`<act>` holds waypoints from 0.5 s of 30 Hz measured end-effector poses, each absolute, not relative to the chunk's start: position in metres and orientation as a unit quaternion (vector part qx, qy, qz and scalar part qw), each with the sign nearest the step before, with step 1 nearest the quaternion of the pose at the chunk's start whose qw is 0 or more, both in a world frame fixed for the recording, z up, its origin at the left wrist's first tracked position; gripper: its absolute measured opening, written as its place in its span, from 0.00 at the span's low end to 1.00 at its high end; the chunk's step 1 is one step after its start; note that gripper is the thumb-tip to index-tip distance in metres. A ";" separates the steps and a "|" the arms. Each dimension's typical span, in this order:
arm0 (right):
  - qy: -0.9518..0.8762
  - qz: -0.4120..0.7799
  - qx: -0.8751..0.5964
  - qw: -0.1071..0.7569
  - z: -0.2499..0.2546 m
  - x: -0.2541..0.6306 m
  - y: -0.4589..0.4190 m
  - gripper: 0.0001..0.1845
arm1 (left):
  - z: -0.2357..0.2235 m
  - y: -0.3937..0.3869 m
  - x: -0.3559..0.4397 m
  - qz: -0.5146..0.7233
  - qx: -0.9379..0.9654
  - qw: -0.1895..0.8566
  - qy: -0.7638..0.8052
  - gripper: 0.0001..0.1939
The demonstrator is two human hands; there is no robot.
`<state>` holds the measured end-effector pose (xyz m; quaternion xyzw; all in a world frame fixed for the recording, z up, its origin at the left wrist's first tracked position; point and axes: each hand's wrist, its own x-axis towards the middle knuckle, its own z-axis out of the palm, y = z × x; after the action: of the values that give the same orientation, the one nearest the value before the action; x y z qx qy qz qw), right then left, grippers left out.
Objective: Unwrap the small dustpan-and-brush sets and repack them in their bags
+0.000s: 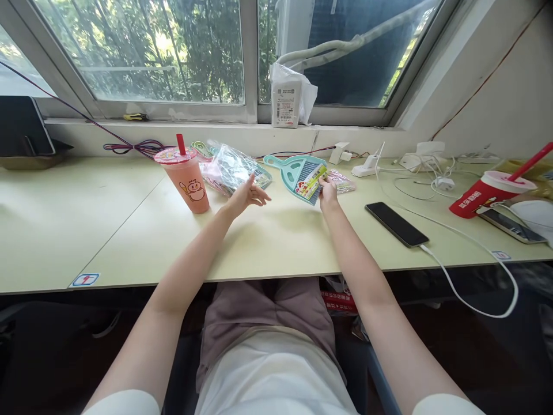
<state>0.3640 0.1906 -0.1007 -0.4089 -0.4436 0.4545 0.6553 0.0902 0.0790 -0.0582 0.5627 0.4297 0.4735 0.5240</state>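
Observation:
My right hand (329, 191) is closed on the near right edge of a teal mini dustpan (286, 168), which has a small brush with dark bristles and a yellow-green printed label in it. The dustpan is tilted, its handle pointing left and away from me. My left hand (248, 199) holds nothing, its fingers stretched toward the right with the thumb up. Just behind that hand lies a pile of clear plastic-wrapped packages (228, 164). Another pinkish wrapped package (343, 182) lies partly hidden behind my right hand.
Left of the packages stands a pink drink cup (192, 187) with a red straw. A black phone (397, 223) on a white cable lies right of my arm. Farther right are a red cup (488, 193), another phone (514, 225) and tangled chargers (443, 183). A box (286, 104) sits on the windowsill.

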 end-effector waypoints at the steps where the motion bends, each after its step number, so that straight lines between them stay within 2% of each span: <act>1: -0.454 0.460 -0.407 0.645 -0.100 0.360 0.187 0.25 | -0.059 0.076 0.095 0.436 0.586 0.528 0.434 0.39; 4: -0.483 0.488 -0.402 0.606 -0.098 0.347 0.177 0.28 | -0.066 0.069 0.113 0.389 0.608 0.531 0.445 0.37; 9: -0.547 0.538 -0.387 0.512 -0.092 0.334 0.164 0.31 | -0.079 0.067 0.133 0.517 0.557 0.482 0.436 0.37; 12: -0.584 0.531 -0.396 0.469 -0.089 0.335 0.162 0.23 | -0.083 0.071 0.130 0.605 0.517 0.403 0.452 0.35; 15: -0.657 0.426 -0.470 0.406 -0.088 0.341 0.161 0.13 | -0.084 0.075 0.119 0.666 0.455 0.307 0.504 0.36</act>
<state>0.3409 0.1613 -0.0884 -0.4705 -0.6575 0.4257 0.4064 0.1193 0.0750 -0.0845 0.4550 0.5042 0.6665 0.3075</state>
